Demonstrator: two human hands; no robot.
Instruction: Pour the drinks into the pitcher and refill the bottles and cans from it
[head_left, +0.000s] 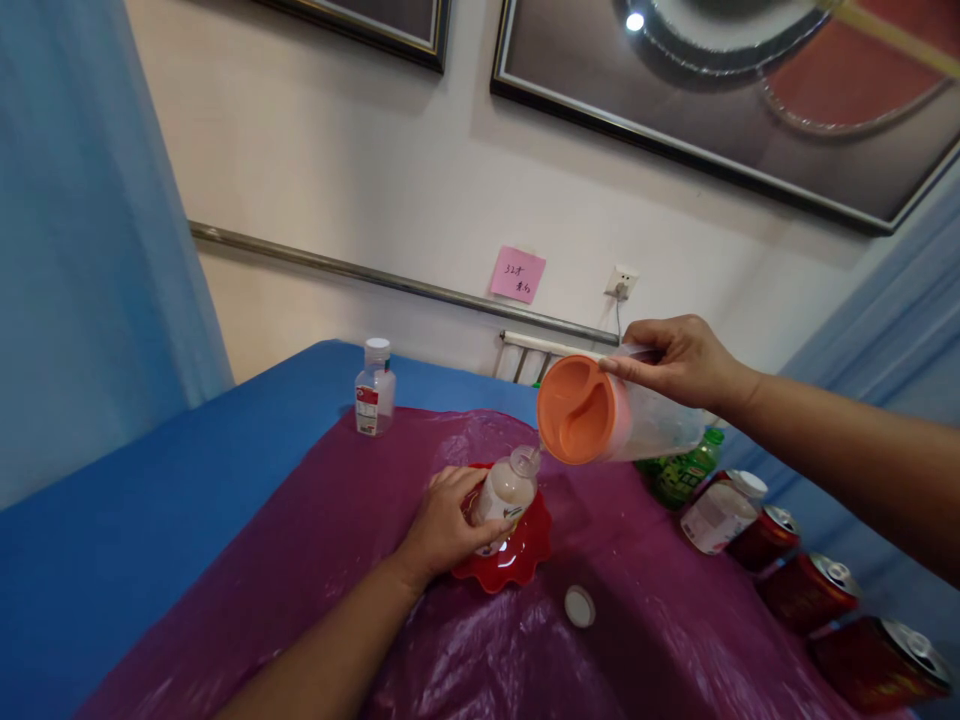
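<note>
My left hand (444, 525) is wrapped round a clear, uncapped bottle (511, 490), which stands tilted over a red scalloped dish (525, 558). Whitish liquid shows inside the bottle. My right hand (671, 362) grips the handle of a clear pitcher (652, 425) with an orange lid (576, 410). The pitcher lies tipped on its side in the air, its lid end just above and to the right of the bottle's mouth, where a thin trickle seems to show. A white cap (580, 606) rests on the purple sheet right of the dish.
A capped clear bottle (375, 388) stands at the back left. Along the right are a green bottle (686, 472), a white-capped bottle (724, 512) and several red cans (810, 592). Purple plastic (337, 540) covers part of the blue surface (187, 480); a wall rail (375, 274) runs behind.
</note>
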